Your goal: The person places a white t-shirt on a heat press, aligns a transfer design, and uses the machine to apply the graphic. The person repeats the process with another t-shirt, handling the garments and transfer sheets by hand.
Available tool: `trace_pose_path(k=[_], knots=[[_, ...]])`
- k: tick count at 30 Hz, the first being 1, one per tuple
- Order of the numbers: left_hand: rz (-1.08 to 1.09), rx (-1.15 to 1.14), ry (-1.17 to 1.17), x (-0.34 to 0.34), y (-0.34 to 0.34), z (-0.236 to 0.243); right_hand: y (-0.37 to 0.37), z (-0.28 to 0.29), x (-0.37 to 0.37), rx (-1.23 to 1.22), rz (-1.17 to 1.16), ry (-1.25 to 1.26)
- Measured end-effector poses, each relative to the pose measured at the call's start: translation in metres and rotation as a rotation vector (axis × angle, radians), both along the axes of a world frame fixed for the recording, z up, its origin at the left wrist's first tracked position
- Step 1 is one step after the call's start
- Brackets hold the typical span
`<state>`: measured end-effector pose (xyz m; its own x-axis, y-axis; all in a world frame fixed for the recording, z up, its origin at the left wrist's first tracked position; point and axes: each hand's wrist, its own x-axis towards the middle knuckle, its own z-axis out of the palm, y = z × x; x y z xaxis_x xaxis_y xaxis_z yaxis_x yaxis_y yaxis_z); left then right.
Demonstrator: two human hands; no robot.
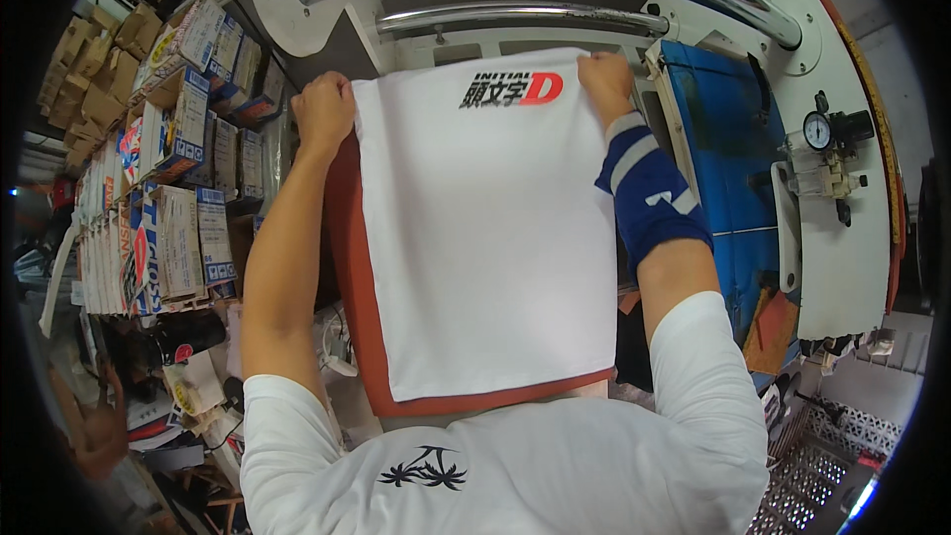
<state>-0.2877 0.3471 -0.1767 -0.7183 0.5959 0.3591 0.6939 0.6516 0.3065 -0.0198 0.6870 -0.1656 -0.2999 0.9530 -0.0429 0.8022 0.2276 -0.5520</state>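
L hand [324,107] is pinching far-L corner of white cloth [495,238], R hand [605,79] pinching far-R; hands are spreading approx full cloth width, prob. to keep it flat & square. Cloth's lying print-up over red-brown pad [352,258], which is showing at L + near edges, prob. backing it.

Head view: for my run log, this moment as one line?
white printed cloth: spread over red board | left hand: holding far left corner | right hand: holding far right corner
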Motion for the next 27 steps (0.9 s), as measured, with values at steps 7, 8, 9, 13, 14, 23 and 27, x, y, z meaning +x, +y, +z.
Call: trace_pose_path(k=[7,8,9,13,14,23,27], knots=[[0.060,0.230,0.100,0.003,0.033,-0.003,0.014,0.028,-0.028,0.126,-0.059,0.017],[0.098,0.274,0.041,0.004,0.038,-0.003,0.015,0.029,-0.033,0.127,-0.053,0.019],[0.131,0.313,-0.025,0.009,0.042,-0.003,0.018,0.023,-0.036,0.141,-0.034,-0.013],[0.021,0.415,-0.116,0.040,0.040,0.004,-0.005,0.004,-0.040,0.195,0.115,-0.093],[-0.087,0.347,-0.100,0.042,0.033,-0.002,-0.019,0.004,-0.044,0.212,0.182,-0.095],[-0.296,-0.397,-0.417,0.016,0.070,-0.026,-0.029,-0.020,-0.056,-0.019,0.693,-0.348],[-0.091,-0.299,-0.449,0.015,0.052,-0.008,-0.038,-0.008,-0.049,0.032,0.593,-0.220]])
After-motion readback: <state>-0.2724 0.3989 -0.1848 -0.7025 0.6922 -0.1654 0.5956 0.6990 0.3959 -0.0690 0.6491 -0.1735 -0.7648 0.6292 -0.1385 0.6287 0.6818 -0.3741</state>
